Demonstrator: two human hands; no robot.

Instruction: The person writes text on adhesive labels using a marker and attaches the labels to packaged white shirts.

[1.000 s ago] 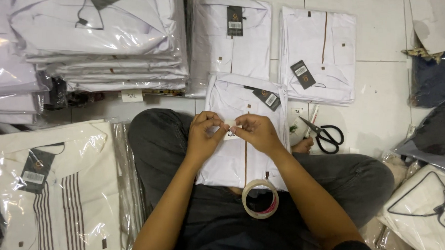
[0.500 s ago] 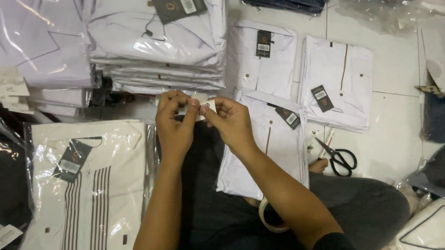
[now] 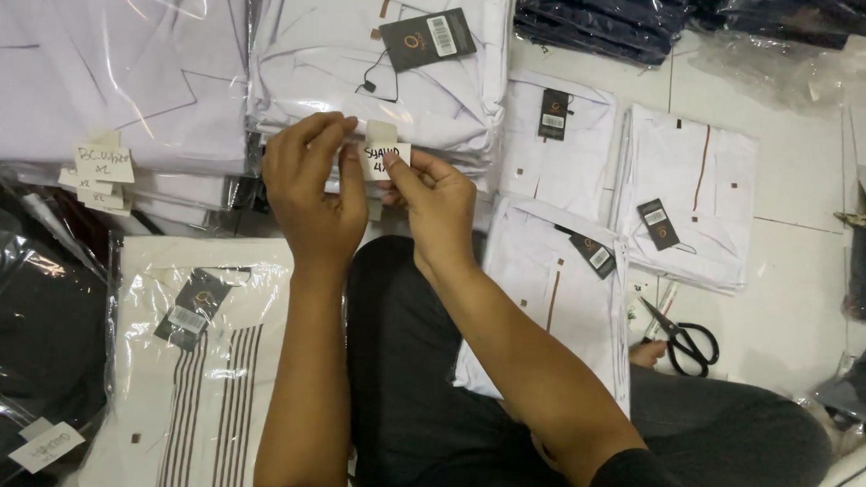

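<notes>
At upper centre of the frame, the left hand (image 3: 311,191) and right hand (image 3: 433,203) together pinch a small handwritten paper label (image 3: 384,158) before a stack of bagged white shirts (image 3: 381,85). Black scissors (image 3: 687,338) lie on the floor at right.

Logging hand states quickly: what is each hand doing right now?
Left hand: fingers pinched on the small white handwritten paper label.
Right hand: fingers pinched on the same label.

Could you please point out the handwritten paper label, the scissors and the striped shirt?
paper label (image 3: 385,158), head view, its white middle.
scissors (image 3: 687,340), head view, near the pivot.
striped shirt (image 3: 203,380), head view, its bagged front.
</notes>
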